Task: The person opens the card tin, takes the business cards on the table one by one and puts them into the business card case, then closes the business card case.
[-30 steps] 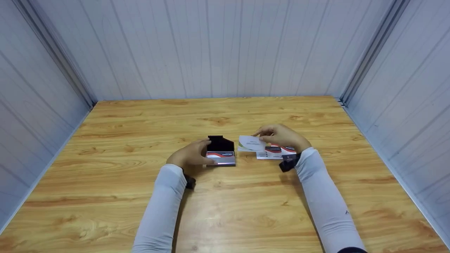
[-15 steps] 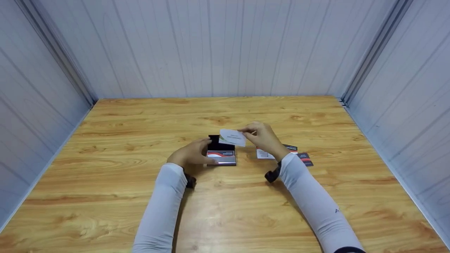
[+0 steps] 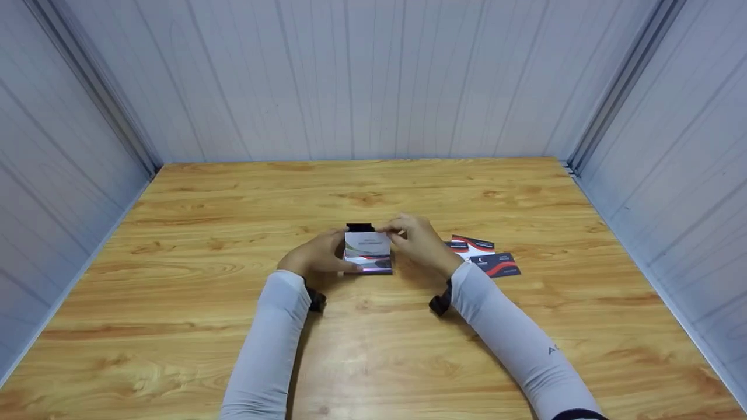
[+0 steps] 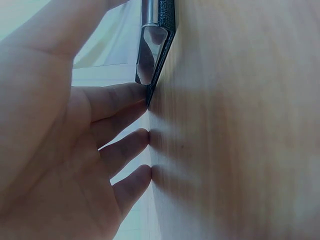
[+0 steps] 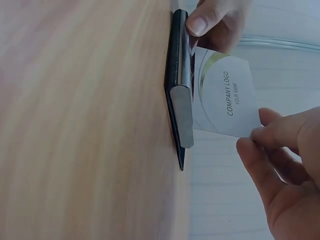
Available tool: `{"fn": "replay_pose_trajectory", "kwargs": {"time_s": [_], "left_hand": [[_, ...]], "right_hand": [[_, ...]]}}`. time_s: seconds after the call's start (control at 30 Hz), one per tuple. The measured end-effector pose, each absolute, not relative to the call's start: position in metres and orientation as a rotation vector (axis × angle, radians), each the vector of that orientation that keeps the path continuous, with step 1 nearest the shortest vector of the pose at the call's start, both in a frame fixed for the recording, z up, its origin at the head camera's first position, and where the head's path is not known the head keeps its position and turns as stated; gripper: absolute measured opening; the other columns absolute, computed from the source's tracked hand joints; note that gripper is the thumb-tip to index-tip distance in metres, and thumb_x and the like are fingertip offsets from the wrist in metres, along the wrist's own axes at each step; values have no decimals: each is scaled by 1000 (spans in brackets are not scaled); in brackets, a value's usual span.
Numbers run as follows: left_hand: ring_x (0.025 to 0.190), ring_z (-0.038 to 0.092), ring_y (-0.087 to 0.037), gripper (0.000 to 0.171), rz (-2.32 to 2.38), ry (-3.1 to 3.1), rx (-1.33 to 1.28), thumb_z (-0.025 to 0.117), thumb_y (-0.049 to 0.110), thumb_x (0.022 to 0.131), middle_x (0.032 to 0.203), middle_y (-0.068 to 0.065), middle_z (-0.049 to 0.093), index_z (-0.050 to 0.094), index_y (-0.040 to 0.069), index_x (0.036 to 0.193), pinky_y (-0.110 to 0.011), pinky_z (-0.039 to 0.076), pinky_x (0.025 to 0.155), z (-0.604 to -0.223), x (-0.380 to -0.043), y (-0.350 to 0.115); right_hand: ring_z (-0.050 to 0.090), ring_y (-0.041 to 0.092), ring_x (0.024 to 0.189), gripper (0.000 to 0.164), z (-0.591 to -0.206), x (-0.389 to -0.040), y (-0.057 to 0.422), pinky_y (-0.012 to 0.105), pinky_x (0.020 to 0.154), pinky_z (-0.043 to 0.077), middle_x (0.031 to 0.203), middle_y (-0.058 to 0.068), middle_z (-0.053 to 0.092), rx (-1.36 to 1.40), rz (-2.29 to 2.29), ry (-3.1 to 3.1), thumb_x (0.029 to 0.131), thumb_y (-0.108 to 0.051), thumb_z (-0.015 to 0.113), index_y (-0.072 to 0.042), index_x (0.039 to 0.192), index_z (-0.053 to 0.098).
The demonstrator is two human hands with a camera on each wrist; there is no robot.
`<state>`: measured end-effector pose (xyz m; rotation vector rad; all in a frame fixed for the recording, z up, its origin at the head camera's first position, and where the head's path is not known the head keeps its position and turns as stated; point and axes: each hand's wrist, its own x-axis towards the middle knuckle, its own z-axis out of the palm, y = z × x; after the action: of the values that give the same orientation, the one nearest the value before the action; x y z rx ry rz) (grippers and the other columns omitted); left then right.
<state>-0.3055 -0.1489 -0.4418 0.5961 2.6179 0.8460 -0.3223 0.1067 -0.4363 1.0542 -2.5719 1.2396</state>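
A metal business card case (image 3: pixel 378 270) with black covering stands with its lid up on the table. My left hand (image 3: pixel 315 254) holds it at its left end, thumb on the front edge and index finger at the lid side; in the left wrist view the other fingertips touch the table. My right hand (image 3: pixel 421 242) pinches a white business card (image 5: pixel 225 95) printed "COMPANY LOGO" by one corner, between thumb and index finger. The card stands tilted above the case, its lower edge at the opening. Other red-and-white cards show inside the case below it.
To the right of my right hand lie several loose business cards (image 3: pixel 496 264), dark, red and white, partly overlapping. The wooden table (image 3: pixel 362 350) runs back to a white panelled wall (image 3: pixel 350 81), with side walls left and right.
My right hand has carried the white card left from beside the loose cards to the case, and its lower edge has come down to the opening. The left hand has stayed in place.
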Motion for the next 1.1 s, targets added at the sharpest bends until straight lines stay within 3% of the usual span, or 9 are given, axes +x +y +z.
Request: {"fn": "replay_pose_trajectory", "kwargs": {"time_s": [0.1, 0.2, 0.43, 0.63, 1.1], "left_hand": [[143, 33, -31, 105, 798, 2627, 575, 77, 51, 85, 158, -16, 33, 21, 2, 159, -49, 30, 114, -442, -305, -149], [150, 19, -32, 103, 789, 2622, 554, 77, 52, 85, 164, -14, 20, 23, 5, 160, -50, 23, 117, -441, -305, -149], [150, 18, -31, 103, 795, 2608, 546, 75, 52, 86, 164, -14, 19, 20, 5, 160, -50, 22, 118, -442, -304, -150], [150, 17, -31, 106, 780, 2602, 513, 75, 54, 86, 165, -13, 18, 16, 7, 161, -50, 21, 118, -439, -304, -150], [151, 13, -33, 102, 758, 2601, 538, 73, 56, 87, 166, -13, 15, 22, 8, 160, -52, 20, 118, -439, -302, -152]], "right_hand": [[64, 16, 93, 25, -438, -322, 107, 26, 81, 55, 103, 5, 69, 1074, 1210, -2604, 96, 5, 61, -7, 112, 77], [64, 15, 95, 27, -437, -321, 108, 28, 82, 54, 106, 4, 68, 1081, 1196, -2647, 97, 4, 60, -8, 113, 77], [62, 16, 102, 28, -438, -323, 110, 33, 85, 53, 118, 3, 68, 1076, 1156, -2788, 102, -3, 55, -12, 121, 73], [62, 16, 100, 28, -439, -324, 111, 35, 85, 52, 117, 1, 68, 1057, 1126, -2848, 103, -7, 55, -17, 125, 71], [58, 21, 109, 29, -440, -323, 111, 40, 92, 49, 123, 6, 62, 1223, 981, -2954, 105, -13, 55, -14, 131, 68]]}}
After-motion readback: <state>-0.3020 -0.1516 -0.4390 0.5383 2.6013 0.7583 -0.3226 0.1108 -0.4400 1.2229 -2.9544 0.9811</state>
